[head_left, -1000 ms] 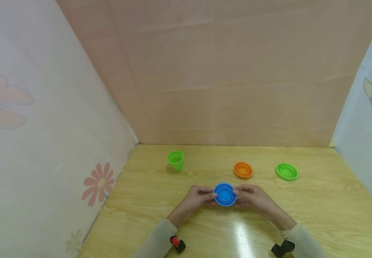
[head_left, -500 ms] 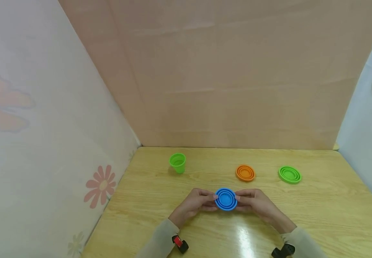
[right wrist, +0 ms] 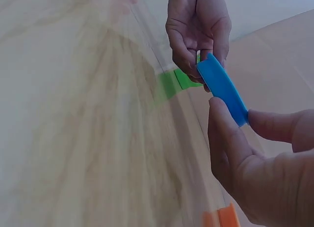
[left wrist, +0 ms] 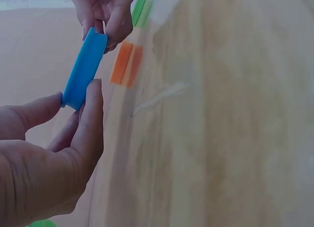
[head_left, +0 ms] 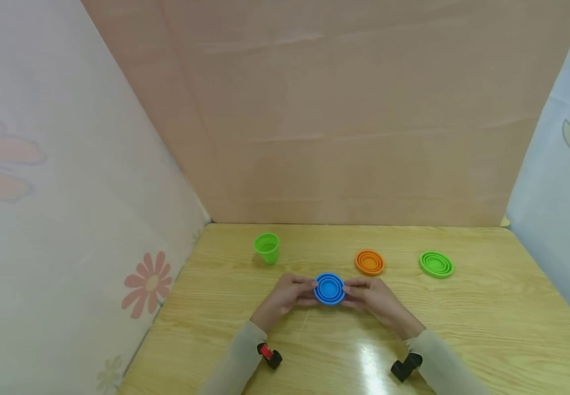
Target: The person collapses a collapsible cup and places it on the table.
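Observation:
A blue collapsible cup point(head_left: 329, 289), folded flat into concentric rings, is held up between both hands, its ringed face turned toward the head camera. My left hand point(head_left: 287, 296) pinches its left edge, thumb on the face and fingers behind. At the opposite edge my right hand point(head_left: 374, 300) pinches it the same way. Seen side-on in the left wrist view, the blue cup point(left wrist: 84, 69) is a thin disc above the table. The right wrist view also shows the cup point(right wrist: 223, 88) edge-on, thumb and fingertips on either side of it.
Behind the hands on the wooden table point(head_left: 487, 318) lie a flat orange collapsible cup point(head_left: 369, 263) and, to its right, a flat green one point(head_left: 435, 264). An expanded green cup point(head_left: 267, 248) stands upright at the back left. A beige panel point(head_left: 344, 120) closes the back.
Both hands and the folded blue cup have shifted slightly left and away from the body, toward the back of the table. The grip is unchanged, and the other cups have stayed put.

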The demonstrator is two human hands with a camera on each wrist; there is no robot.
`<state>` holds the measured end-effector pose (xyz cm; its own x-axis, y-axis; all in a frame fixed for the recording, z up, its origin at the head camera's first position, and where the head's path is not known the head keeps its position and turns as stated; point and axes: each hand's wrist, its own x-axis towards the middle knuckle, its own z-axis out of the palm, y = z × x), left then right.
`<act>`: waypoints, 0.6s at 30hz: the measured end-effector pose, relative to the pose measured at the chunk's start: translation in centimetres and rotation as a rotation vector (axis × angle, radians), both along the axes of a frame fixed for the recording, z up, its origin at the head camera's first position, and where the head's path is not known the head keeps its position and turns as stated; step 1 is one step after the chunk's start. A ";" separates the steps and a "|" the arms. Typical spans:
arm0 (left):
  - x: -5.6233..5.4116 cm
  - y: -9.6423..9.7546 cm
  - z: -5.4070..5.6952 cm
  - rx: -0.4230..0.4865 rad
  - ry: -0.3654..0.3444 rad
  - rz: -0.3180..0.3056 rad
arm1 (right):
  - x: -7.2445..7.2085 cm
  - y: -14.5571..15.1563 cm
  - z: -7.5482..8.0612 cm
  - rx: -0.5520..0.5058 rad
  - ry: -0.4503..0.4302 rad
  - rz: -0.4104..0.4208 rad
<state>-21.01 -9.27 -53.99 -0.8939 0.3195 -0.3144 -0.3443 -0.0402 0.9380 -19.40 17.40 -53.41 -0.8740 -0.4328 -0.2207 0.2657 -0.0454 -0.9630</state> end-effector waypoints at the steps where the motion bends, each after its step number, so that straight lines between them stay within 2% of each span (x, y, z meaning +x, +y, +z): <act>1: -0.3 -0.1 0.1 -0.007 0.001 0.002 | -0.3 -0.2 0.0 0.001 -0.002 -0.005; 9: -2.1 -1.3 0.3 -0.016 0.014 0.027 | -2.7 -1.5 -0.1 -0.026 -0.019 -0.006; 18: -4.3 -1.7 0.1 -0.040 0.022 0.046 | -4.8 -2.9 0.1 0.003 -0.042 -0.074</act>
<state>-25.30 -10.97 -53.93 -0.9141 0.2653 -0.3067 -0.3226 -0.0176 0.9464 -24.16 14.46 -53.34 -0.8936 -0.3662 -0.2595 0.3022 -0.0636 -0.9511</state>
